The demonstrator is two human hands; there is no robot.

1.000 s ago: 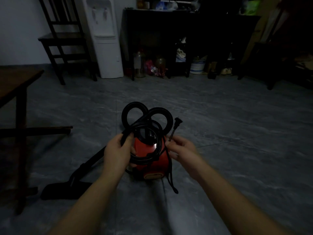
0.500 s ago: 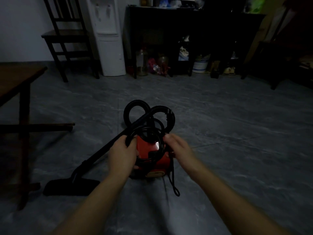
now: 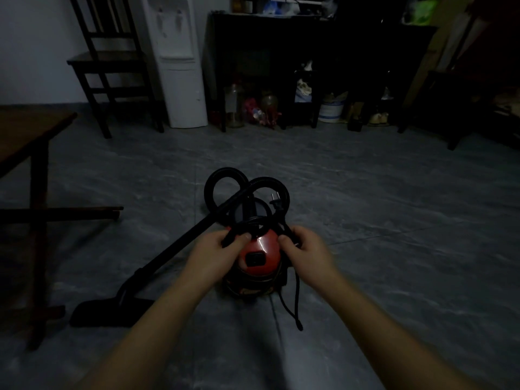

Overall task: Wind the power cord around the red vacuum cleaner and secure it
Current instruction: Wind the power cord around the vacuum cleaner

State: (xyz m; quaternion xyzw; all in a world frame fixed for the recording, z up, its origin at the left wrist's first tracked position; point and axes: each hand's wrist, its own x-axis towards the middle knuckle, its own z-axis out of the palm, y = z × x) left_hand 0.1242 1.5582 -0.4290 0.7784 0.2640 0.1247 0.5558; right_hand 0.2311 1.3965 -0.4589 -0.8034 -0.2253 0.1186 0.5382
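You crouch over the red vacuum cleaner (image 3: 260, 256), which stands on the grey tiled floor (image 3: 394, 249) in the near middle of a dim room, its black hose (image 3: 223, 175) curled in two loops on its far side. Its wand (image 3: 180, 246) slants away to the near left, down to the floor nozzle (image 3: 109, 312). Your left hand (image 3: 215, 253) grips the bundled turns of the power cord (image 3: 254, 220) at the machine's left shoulder, thumb pressed over the strands. Your right hand (image 3: 308, 250) curls round the cord's last stretch at the right shoulder. A second ago that hand held the plug (image 3: 276, 203) out to the right, clear of everything, and the coil lay across the red dome. Now the plug stands up on the far side against the right hose loop, and the coil has slid towards the far side, baring the dome and its black switch panel. The winding looks all but finished, with the fastening of the free end now in hand. Whether the plug end passes under the coil or only lies beside it cannot be told in this light. One slack loop of cord hangs down the right flank to the floor, and it may need taking up before the bundle will hold. A dark wooden table (image 3: 33, 128) stands at the left.
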